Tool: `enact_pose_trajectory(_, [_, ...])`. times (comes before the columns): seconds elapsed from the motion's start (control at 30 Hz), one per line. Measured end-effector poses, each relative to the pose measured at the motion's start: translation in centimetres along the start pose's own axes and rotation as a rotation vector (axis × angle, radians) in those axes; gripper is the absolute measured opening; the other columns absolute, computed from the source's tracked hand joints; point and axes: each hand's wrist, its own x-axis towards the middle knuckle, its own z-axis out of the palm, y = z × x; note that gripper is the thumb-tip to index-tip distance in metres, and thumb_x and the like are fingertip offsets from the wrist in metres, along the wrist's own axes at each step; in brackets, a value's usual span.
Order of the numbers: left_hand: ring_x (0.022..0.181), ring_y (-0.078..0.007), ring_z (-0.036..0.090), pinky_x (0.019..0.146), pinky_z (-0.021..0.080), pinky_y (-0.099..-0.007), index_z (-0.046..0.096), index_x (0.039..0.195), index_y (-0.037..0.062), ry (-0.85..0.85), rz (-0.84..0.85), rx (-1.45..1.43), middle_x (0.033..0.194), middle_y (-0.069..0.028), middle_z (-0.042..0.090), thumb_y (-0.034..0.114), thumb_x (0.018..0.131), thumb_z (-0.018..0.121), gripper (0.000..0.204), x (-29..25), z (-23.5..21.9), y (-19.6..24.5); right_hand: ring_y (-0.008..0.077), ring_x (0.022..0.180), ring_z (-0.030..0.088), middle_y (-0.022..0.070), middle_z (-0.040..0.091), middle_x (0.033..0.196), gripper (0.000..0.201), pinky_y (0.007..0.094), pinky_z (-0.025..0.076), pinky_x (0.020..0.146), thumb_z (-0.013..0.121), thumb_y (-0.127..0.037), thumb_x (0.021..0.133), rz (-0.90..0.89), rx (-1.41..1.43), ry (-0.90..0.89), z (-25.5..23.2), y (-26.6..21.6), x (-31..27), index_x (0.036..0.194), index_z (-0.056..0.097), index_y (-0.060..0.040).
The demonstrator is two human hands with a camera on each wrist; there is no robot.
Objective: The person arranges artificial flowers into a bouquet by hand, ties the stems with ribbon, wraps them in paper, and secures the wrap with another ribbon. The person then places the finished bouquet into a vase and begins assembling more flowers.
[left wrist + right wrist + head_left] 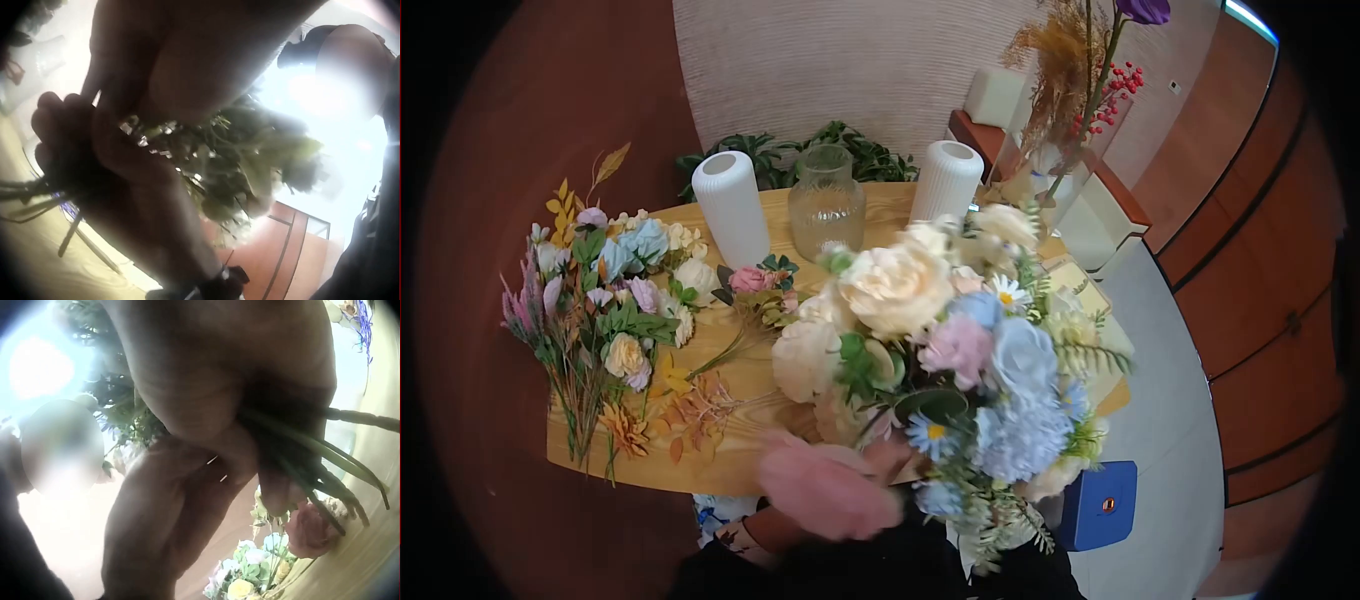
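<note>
A large bouquet of artificial flowers [990,390], with cream roses, blue hydrangea, small daisies and green sprigs, is held over the front of the table. My left hand [890,455] grips its bundled stems, partly hidden by blossoms. In the right wrist view, green stems [312,447] stick out past my right hand [231,369], which curls round them against the left hand [187,487]. The head view hides the right hand behind the bouquet. A blurred pink flower [825,490] is low in front of the left forearm, and the right wrist view catches a pink bloom beyond the stems.
On the wooden table [750,440] stand two white ribbed vases [733,215] and a clear glass vase [827,205]. Loose flowers [615,290] lie on the left, a pink sprig [755,280] mid-table. A blue box [1100,507] sits on the floor at right.
</note>
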Motion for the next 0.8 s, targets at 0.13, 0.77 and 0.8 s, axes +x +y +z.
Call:
enact_pose_trajectory(0.13, [0.115,-0.0249,0.039,0.100,0.029,-0.0357,0.041,0.123,0.0028,0.017,0.086,-0.027,0.122,-0.0129,0.043,0.019,0.087,0.046,0.040,-5.7,1.3,-2.8,0.0148,0.062,0.050,0.0033,0.053,0.071,0.022,0.0270,0.039,0.056,0.062,-0.013,0.076,-0.024,-0.038,0.008,3.3,-4.7,9.0,0.095,0.055,-0.0044])
enact_pose_trajectory(0.77, [0.114,-0.0207,0.038,0.098,0.029,-0.0339,0.040,0.124,0.0030,-0.045,0.230,0.070,0.120,-0.0093,0.042,0.022,0.088,0.046,0.041,-14.3,0.6,-9.2,0.0179,0.072,0.053,0.0060,0.055,0.080,0.027,0.0294,0.041,0.065,0.063,-0.013,0.074,-0.074,-0.280,0.026,4.7,-7.1,11.9,0.099,0.055,-0.0053])
enact_pose_trajectory(0.8, [0.113,-0.0207,0.039,0.097,0.029,-0.0339,0.041,0.123,0.0031,-0.050,0.231,0.084,0.119,-0.0092,0.043,0.023,0.088,0.046,0.041,-10.8,0.8,-8.2,0.0181,0.072,0.053,0.0062,0.055,0.080,0.028,0.0296,0.041,0.065,0.063,-0.014,0.074,-0.077,-0.294,0.024,4.0,-6.4,10.4,0.099,0.055,-0.0053])
